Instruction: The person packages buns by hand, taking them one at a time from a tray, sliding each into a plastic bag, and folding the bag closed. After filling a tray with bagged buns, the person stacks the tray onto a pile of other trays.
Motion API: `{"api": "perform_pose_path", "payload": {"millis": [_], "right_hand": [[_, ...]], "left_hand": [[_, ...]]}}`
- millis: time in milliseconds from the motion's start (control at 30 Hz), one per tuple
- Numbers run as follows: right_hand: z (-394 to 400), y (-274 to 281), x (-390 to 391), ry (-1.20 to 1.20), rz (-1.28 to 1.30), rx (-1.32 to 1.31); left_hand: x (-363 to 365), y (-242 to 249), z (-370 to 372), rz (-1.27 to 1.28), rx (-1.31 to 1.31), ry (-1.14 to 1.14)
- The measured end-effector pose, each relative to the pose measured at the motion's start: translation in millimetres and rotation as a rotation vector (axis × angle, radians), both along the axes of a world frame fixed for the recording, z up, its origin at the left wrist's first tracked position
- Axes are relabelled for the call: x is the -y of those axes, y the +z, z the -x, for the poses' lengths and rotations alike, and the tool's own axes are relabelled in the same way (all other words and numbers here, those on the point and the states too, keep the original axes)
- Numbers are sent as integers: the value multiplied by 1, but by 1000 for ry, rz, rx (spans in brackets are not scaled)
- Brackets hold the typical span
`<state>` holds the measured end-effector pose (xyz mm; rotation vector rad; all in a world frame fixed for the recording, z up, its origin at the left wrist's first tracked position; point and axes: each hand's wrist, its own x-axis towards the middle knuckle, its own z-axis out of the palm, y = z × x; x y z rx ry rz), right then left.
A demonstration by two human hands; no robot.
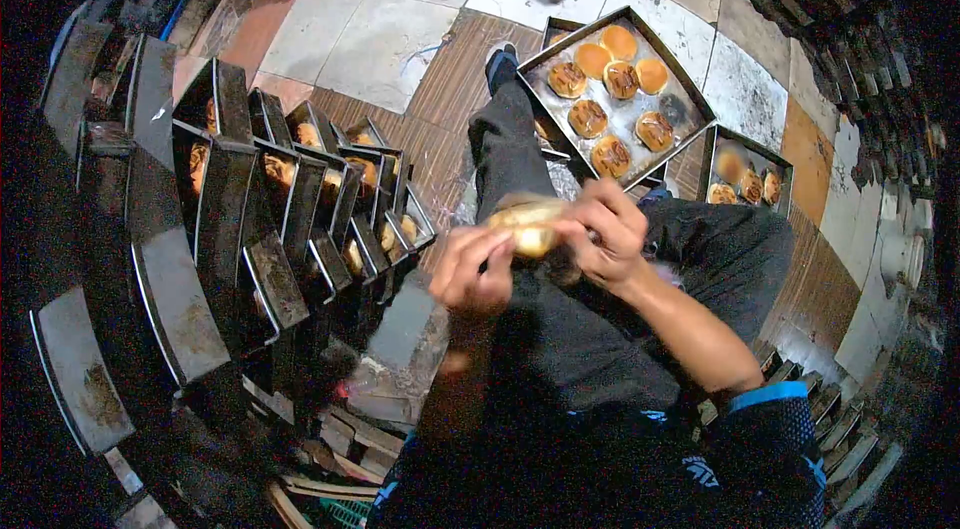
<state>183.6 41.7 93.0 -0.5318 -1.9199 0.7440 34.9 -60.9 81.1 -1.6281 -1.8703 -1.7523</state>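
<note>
Both my hands hold one pale yellow bun point(530, 227) above my lap, blurred by motion. The fingers of my left hand point(474, 267) are closed on its left side. My right hand point(608, 234) pinches its right side. Beyond them, a square metal tray point(570, 117) lies tilted on my leg and other trays. It holds several round buns, some plain golden, others with dark brown topping point(612, 157). What lies under the bun between my palms is hidden.
Stacked metal trays point(275, 279) with buns inside rise on the left. A smaller tray point(785, 164) with buns sits at the right. More dark stacks point(860, 69) line the right and top edges. A green basket point(345, 512) is at the bottom.
</note>
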Motion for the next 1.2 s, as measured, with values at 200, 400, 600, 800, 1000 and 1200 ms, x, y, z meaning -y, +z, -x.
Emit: {"api": "perform_pose_path", "payload": {"millis": [200, 400, 600, 800, 1000, 1200], "right_hand": [[9, -12, 0, -453, 304, 4], [-55, -48, 106, -311, 976, 413], [-61, 31, 39, 37, 544, 230], [-24, 2, 2, 381, 550, 350], [-88, -110, -101, -539, 1414, 4], [-239, -246, -216, -1082, 840, 788]], "left_hand": [[20, 20, 10, 367, 967, 53], [120, -1, -14, 626, 61, 85], [86, 67, -7, 630, 475, 135], [16, 55, 19, 479, 520, 46], [23, 15, 41, 579, 615, 75], [-6, 6, -12, 490, 1333, 135]]}}
